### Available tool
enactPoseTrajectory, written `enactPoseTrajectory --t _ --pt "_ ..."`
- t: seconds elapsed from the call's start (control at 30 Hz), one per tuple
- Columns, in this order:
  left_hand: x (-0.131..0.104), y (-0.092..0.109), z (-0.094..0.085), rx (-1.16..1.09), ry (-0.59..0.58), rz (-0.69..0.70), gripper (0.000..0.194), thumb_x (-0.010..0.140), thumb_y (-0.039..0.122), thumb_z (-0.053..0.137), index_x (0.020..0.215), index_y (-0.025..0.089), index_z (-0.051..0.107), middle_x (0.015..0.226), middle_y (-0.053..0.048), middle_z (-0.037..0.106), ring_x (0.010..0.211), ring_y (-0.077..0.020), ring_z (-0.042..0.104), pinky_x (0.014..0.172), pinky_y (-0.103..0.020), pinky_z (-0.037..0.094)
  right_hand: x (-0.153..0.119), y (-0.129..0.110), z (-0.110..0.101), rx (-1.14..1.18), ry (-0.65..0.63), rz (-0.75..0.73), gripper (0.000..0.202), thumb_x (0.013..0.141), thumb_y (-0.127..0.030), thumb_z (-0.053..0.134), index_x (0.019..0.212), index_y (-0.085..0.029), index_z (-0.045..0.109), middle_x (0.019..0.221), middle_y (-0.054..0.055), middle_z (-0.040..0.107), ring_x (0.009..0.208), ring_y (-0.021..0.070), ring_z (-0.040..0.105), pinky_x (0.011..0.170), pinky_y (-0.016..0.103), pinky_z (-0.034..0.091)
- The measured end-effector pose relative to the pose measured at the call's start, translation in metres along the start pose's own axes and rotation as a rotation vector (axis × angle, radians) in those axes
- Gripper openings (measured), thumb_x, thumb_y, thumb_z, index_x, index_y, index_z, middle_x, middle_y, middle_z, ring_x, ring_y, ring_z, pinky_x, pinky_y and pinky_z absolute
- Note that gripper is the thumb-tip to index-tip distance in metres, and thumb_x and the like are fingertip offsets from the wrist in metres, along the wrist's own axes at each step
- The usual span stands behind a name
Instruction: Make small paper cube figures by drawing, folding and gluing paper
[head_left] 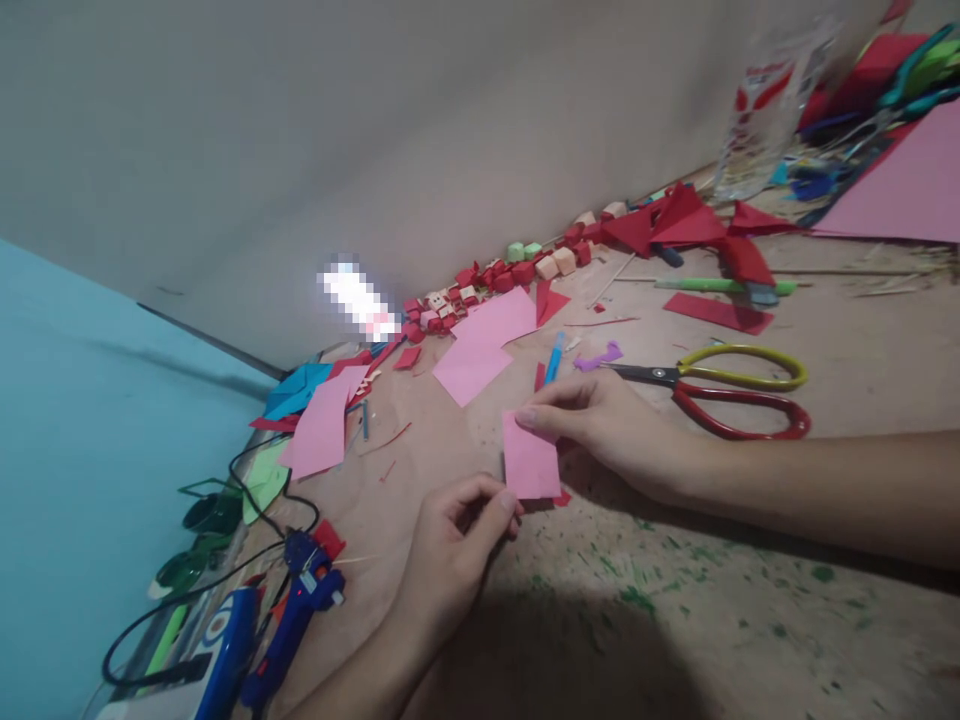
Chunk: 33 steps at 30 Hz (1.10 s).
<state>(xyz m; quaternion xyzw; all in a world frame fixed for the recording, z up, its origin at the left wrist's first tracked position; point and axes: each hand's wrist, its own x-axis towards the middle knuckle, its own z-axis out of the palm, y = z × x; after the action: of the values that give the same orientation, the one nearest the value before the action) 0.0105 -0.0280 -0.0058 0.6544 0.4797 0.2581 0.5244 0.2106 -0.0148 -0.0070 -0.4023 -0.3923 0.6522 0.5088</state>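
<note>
A small rectangle of pink paper [532, 460] is held up between my two hands above the table. My left hand [466, 535] pinches its lower left corner between thumb and fingers. At the upper edge, my right hand [592, 415] grips the paper with the thumb on top; its fingers behind the sheet are partly hidden. Just past the right hand lie scissors [667, 378] with one yellow and one red handle. A blue pen-like stick [555, 357] and a purple paper scrap [598, 357] rest close to the right hand's knuckles.
Larger pink paper pieces [480, 345] lie ahead, before a row of small red and cream folded cubes [480, 285] along the wall. A blue glue gun [296, 610] with a black cord sits at left. Red paper [686, 220] and a green pen [724, 286] lie at right.
</note>
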Motion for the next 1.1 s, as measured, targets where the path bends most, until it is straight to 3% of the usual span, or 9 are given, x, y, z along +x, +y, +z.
enactPoseTrajectory --t 0.23,0.37,0.47,0.8,1.1 --pt "0.0004 0.0017 0.0039 0.076 0.042 0.03 0.038 0.094 0.041 0.059 0.067 0.015 0.064 0.063 0.0 0.058 0.059 -0.0116 0.047 0.06 -0.024 0.037 -0.0018 0.0004 0.0018 0.053 -0.01 0.009 0.029 0.08 -0.034 0.077 0.063 -0.016 0.061 0.056 -0.005 0.051 0.048 0.0083 0.045 0.048 0.024 0.036" --pt "-0.0022 0.0009 0.0047 0.108 0.051 0.064 0.037 0.095 0.039 0.058 0.066 0.016 0.064 0.062 -0.001 0.058 0.06 -0.0127 0.049 0.06 -0.024 0.038 -0.0035 -0.0032 0.0024 0.107 -0.172 0.123 0.022 0.074 -0.032 0.082 0.078 -0.015 0.068 0.064 -0.002 0.062 0.056 0.0118 0.055 0.055 0.026 0.043" --pt "-0.004 0.0015 0.0065 0.145 0.064 0.091 0.034 0.095 0.036 0.058 0.067 0.016 0.065 0.064 -0.001 0.059 0.062 -0.0137 0.051 0.061 -0.024 0.038 -0.0034 -0.0032 0.0011 0.011 -0.254 0.142 0.023 0.068 -0.028 0.086 0.075 -0.014 0.07 0.069 0.001 0.068 0.06 0.0132 0.059 0.058 0.025 0.044" --pt "-0.0039 0.0016 0.0085 0.203 0.046 0.13 0.036 0.096 0.038 0.057 0.07 0.015 0.069 0.066 -0.003 0.06 0.065 -0.0157 0.052 0.061 -0.026 0.037 -0.0051 -0.0043 0.0022 -0.11 -0.155 0.086 0.021 0.074 -0.027 0.077 0.063 -0.014 0.065 0.056 -0.002 0.058 0.052 0.0101 0.05 0.05 0.023 0.035" --pt "-0.0039 0.0025 0.0089 0.196 0.041 0.137 0.031 0.095 0.036 0.059 0.074 0.016 0.071 0.069 -0.004 0.063 0.068 -0.0172 0.056 0.064 -0.027 0.04 -0.0065 -0.0029 0.0009 -0.24 -0.216 0.072 0.024 0.077 -0.033 0.076 0.063 -0.014 0.068 0.06 0.0 0.062 0.057 0.0133 0.052 0.055 0.026 0.036"
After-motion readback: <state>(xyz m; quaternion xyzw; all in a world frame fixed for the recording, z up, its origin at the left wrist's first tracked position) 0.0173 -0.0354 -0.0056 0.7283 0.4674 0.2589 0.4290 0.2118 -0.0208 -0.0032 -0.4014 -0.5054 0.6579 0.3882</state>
